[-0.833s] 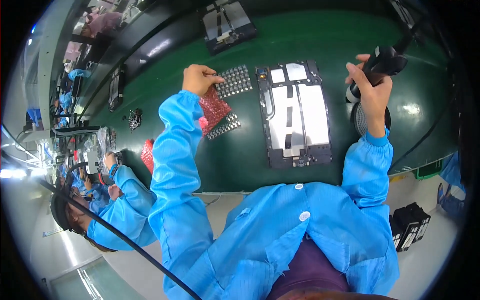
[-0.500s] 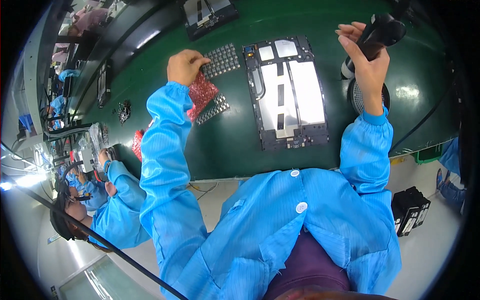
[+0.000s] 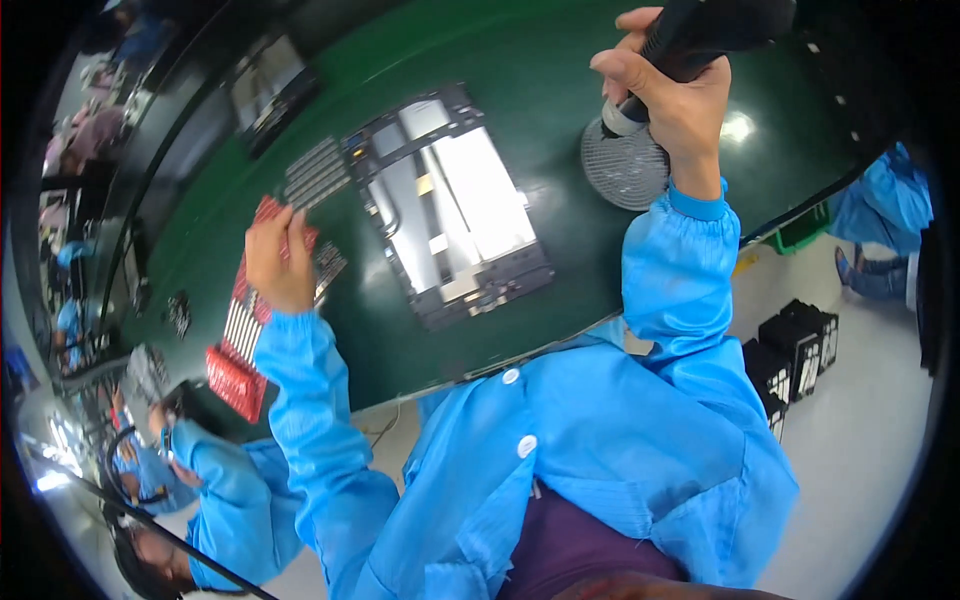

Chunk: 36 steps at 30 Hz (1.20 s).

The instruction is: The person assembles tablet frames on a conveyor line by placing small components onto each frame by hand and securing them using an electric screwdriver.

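My right hand [image 3: 685, 105] is wrapped round a black hand tool [image 3: 690, 45], which looks like an electric screwdriver with a pale collar. Its collar end is over a round, ridged grey dish [image 3: 625, 170]. Left of centre, a tablet-like device [image 3: 480, 200] lies with its inside exposed, showing silvery battery panels and a dark frame. My left hand [image 3: 280, 260] is over red bubble wrap [image 3: 265, 215], fingers apart and somewhat blurred; nothing shows between them. Beside it are a sheet of small parts in rows [image 3: 318, 172] and a smaller strip of parts [image 3: 328, 265].
More red bubble wrap [image 3: 235, 383] lies near the table's left front. A second opened device [image 3: 270, 90] is at the far left, and a small dark heap [image 3: 178, 315] further left. A co-worker's blue sleeve [image 3: 235, 480] is at left. Black cases [image 3: 795, 350] stand on the floor at right.
The view has turned, shifting the table's things. My left hand has come away from the sheet of parts and its pinch has loosened. The tool's end is now over the round dish.
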Available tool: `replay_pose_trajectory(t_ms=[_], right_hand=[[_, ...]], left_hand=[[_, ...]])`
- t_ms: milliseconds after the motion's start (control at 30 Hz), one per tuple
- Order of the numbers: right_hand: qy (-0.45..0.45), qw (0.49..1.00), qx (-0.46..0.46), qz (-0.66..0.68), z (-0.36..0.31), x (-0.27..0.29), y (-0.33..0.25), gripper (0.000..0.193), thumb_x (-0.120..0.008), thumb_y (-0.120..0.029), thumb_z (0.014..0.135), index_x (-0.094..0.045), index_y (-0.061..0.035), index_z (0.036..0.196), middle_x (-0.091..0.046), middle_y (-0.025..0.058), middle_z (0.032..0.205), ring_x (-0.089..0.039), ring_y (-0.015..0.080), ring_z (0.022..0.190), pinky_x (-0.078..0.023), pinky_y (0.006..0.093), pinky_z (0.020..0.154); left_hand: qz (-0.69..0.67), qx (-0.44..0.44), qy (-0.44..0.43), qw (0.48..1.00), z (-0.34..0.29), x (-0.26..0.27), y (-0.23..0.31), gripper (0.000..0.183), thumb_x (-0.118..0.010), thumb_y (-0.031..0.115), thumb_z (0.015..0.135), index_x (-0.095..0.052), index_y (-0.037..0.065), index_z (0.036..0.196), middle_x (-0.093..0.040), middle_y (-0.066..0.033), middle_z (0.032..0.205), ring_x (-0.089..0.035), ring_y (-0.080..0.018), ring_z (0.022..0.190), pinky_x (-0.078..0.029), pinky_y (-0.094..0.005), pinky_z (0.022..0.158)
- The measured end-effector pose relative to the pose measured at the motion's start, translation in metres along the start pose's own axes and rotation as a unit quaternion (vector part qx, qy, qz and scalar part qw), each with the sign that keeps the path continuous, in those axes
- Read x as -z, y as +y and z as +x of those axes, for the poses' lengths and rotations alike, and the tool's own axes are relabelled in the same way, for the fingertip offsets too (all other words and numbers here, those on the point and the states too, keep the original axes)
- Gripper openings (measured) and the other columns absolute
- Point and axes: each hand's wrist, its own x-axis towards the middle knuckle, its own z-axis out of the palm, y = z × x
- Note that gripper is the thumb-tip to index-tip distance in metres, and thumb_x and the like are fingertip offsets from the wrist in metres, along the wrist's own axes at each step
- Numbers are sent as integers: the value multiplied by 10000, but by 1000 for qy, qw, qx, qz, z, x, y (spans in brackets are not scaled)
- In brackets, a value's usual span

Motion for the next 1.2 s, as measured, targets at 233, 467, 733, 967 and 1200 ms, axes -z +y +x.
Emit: replay_pose_trajectory(t_ms=[233, 467, 733, 967, 1200], right_hand=[[59, 990, -3, 129, -14, 29, 9, 253, -694, 26, 721, -543, 16, 923, -590, 88, 674, -556, 175, 490, -467, 292, 483], [75, 992, -86, 51, 2, 17, 0, 180, -674, -70, 752, -558, 2, 868, -597, 91, 592, -567, 174, 454, -430, 255, 411], [62, 989, -113, 80, 10, 6, 11, 206, -713, -16, 729, -547, -22, 852, -568, 23, 577, -527, 83, 438, -392, 192, 395], [51, 989, -101, 97, 8, 1, 19, 206, -721, -15, 724, -552, -17, 841, -571, 26, 587, -533, 85, 446, -410, 198, 403], [50, 989, -97, 96, 8, -1, 24, 193, -722, -12, 725, -551, -19, 813, -571, 28, 585, -531, 87, 441, -414, 204, 401]], left_hand=[[-358, 184, 22, 915, -35, -64, 79, 125, -619, -22, 796, -605, -43, 919, -635, -140, 960, -595, -207, 935, -325, -438, 1016], [-307, 163, 11, 938, -21, -93, 110, 89, -637, 52, 807, -646, -4, 876, -659, -80, 860, -614, -165, 831, -312, -458, 1019], [-439, 349, 42, 827, -18, -62, 118, 193, -645, 34, 814, -617, -61, 979, -647, -95, 817, -630, -160, 757, -498, -301, 793], [-487, 349, -16, 800, -30, -47, 88, 239, -620, 32, 834, -590, -58, 1054, -638, -106, 841, -626, -151, 757, -501, -244, 702], [-503, 406, -40, 762, -34, -39, 80, 253, -622, 43, 835, -590, -38, 1073, -633, -98, 830, -614, -143, 727, -495, -234, 670]])
